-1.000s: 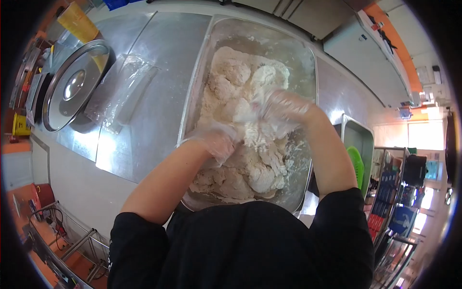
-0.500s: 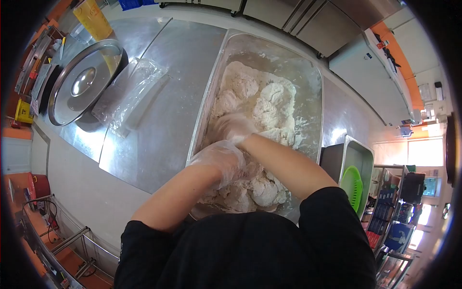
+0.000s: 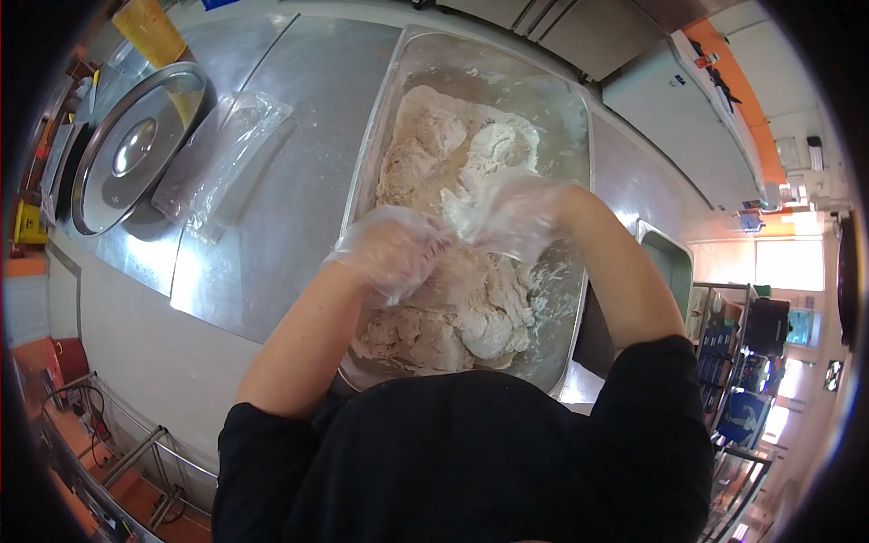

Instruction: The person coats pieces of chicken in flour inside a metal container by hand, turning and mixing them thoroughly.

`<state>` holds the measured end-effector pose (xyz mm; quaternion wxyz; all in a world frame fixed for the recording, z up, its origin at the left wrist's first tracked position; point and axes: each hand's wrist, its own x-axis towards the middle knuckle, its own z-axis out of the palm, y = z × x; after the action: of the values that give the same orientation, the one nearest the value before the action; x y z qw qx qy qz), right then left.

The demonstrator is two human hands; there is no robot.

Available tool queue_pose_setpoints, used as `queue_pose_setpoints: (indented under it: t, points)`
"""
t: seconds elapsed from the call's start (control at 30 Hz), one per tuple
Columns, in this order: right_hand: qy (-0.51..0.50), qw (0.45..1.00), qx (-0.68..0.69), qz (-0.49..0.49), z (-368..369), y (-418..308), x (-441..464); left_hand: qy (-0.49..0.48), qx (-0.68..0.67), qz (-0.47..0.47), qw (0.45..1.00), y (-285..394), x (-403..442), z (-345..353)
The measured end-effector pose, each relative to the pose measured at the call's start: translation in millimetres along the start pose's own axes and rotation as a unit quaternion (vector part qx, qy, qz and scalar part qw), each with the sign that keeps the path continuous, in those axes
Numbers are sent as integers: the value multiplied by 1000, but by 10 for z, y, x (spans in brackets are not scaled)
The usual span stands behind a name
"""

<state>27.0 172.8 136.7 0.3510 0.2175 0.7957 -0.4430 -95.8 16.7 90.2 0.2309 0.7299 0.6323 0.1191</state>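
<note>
My left hand (image 3: pixel 391 252), in a loose clear plastic glove, is over the left side of a deep metal tray (image 3: pixel 563 113). Its fingers are curled in toward the middle, and what they hold, if anything, is hidden. Facing it from the right is my right hand (image 3: pixel 518 217), gloved the same way and smeared by motion. White floury stuff shows at its fingertips. Lumpy flour-coated pieces (image 3: pixel 496 149) lie in loose flour at the far end of the tray. More coated pieces (image 3: pixel 489 328) are heaped at the near end, below my hands.
Left of the tray, a clear plastic bag (image 3: pixel 231 163) lies on the steel table (image 3: pixel 312 118). Beyond it are a round metal lid (image 3: pixel 136 154) and a yellow container (image 3: pixel 149 34). A second metal pan (image 3: pixel 665 262) stands at the right, partly behind my forearm.
My hands were close together, wrists nearly crossing, at the tray's left side. My right hand has swung right and my left has shifted slightly up, baring the flour between them. The view has shifted slightly.
</note>
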Motion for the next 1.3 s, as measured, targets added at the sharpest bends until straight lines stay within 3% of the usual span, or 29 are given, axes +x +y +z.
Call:
queue_pose_setpoints:
  t: [0.03, 0.1, 0.2, 0.23, 0.27, 0.3, 0.37, 0.4, 0.43, 0.47, 0.5, 0.57, 0.63, 0.7, 0.73, 0.83, 0.9, 0.97, 1.03, 1.1, 1.13, 1.17, 1.2, 1.27, 1.3]
  points:
    - [20, 986, 163, -21, 13, 143, -93, 3, -44, -44, 998, 36, 2, -46]
    - [131, 970, 197, -58, 177, 288, -119, 9, -128, -130, 983, 144, -24, -114]
    - [299, 914, 244, -121, 506, 558, -46, -36, -242, -115, 963, 270, 17, 26]
    - [350, 889, 258, -144, 590, 645, 28, -8, -270, -78, 960, 262, 60, 213]
    - [348, 859, 279, -250, 674, 787, 156, 17, -296, -39, 954, 255, 101, 400]
    - [340, 820, 296, -353, 757, 947, 298, 105, -183, 36, 977, 373, 128, 444]
    - [436, 838, 131, -302, 801, 923, 347, 142, -88, 107, 980, 561, 147, 453]
    - [520, 842, -55, -131, 808, 887, 368, 94, -111, 103, 984, 627, 146, 431]
    - [566, 797, -198, -76, 781, 823, 332, 45, -134, 99, 985, 678, 144, 419]
    - [605, 725, -330, -7, 752, 749, 290, 48, -245, 112, 962, 700, 148, 496]
    - [630, 652, -418, -61, 723, 696, 186, 48, -354, 125, 925, 696, 160, 629]
    - [609, 655, -447, -1, 684, 570, 68, -10, -358, 67, 931, 753, 198, 558]
    - [507, 773, -311, 223, 541, 446, 63, -76, -160, -40, 983, 725, 316, 360]
    - [325, 868, -237, 289, 196, 1055, 466, -61, -17, -70, 996, 621, 272, 238]
    - [304, 883, -198, 296, 131, 1155, 590, -27, 41, -67, 997, 530, 227, 185]
    - [385, 889, -155, 194, 296, 987, 977, 111, -70, -72, 989, 250, 177, 205]
    - [422, 888, -157, 90, 515, 774, 1100, 150, -171, -216, 950, 168, 239, 129]
    - [402, 901, -163, 28, 631, 603, 1010, 175, -222, -282, 917, 30, 287, 141]
    - [350, 917, -191, 4, 617, 513, 868, 207, -234, -276, 909, -155, 367, 221]
    - [264, 928, -262, 9, 509, 444, 679, 202, -197, -238, 929, 74, 237, -55]
    - [200, 919, -338, 15, 422, 403, 570, 206, -182, -219, 936, 143, 211, -153]
    - [134, 893, -429, 15, 330, 356, 442, 227, -43, -167, 959, -202, 360, 279]
    - [73, 791, -607, -3, 266, 292, 300, 188, -73, -192, 960, -103, 333, 212]
    - [191, 893, -406, 15, 263, 529, 257, 107, -121, -233, 959, 157, 245, -87]
    - [252, 922, -293, 14, 267, 665, 252, 120, -23, -210, 970, 61, 284, 44]
